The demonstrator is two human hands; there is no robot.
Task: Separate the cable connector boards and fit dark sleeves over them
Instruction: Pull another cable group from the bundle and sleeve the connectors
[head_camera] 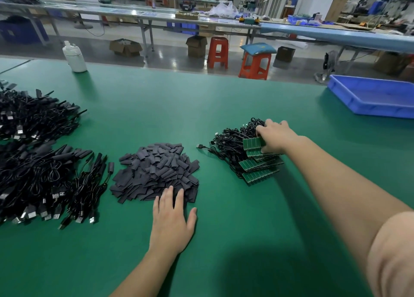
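A stack of green connector board panels (257, 169) with black cables (230, 142) attached lies right of centre on the green table. My right hand (274, 137) reaches over it, and its fingers and thumb grip the top green panel (253, 143). A heap of flat dark sleeves (154, 173) sits in the middle. My left hand (171, 220) lies flat on the table with straight fingers, its fingertips touching the near edge of the sleeve heap.
Piles of black sleeved cables with USB plugs (44, 184) fill the left side. A white bottle (75, 55) stands at the far left edge. A blue plastic tray (371, 97) sits at the far right. Orange stools (254, 64) stand beyond the table.
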